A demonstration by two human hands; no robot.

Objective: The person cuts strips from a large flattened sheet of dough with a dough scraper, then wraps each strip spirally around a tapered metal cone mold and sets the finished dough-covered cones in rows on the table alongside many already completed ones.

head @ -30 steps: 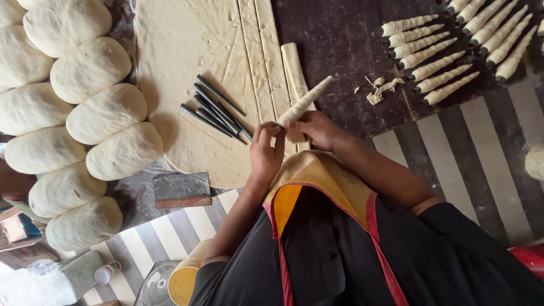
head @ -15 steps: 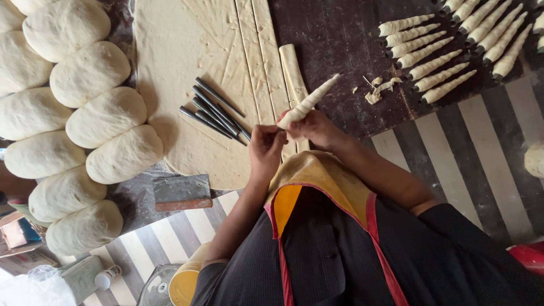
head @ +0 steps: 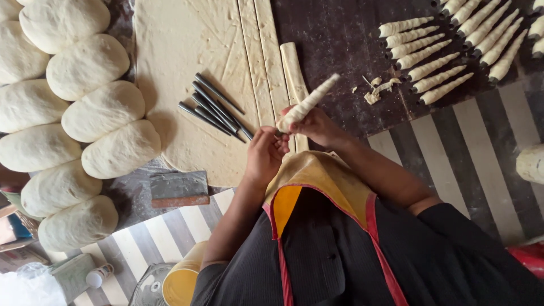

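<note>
Left arm: bare, ran up from the lower middle of the view, elbow bent, forearm angled toward the centre.
Left hand [head: 265, 156]: sat just below and left of the right hand, fingers curled inward, fingertips pinched together at the top.
Right arm: bare forearm came in from the lower right, sleeve dark at the upper arm, wrist angled up and left.
Right hand [head: 318, 126]: closed in a loose grip, knuckles facing the camera, thumb side toward the left hand.
Spacing: the two hands met, fingertips touching or nearly so.
</note>
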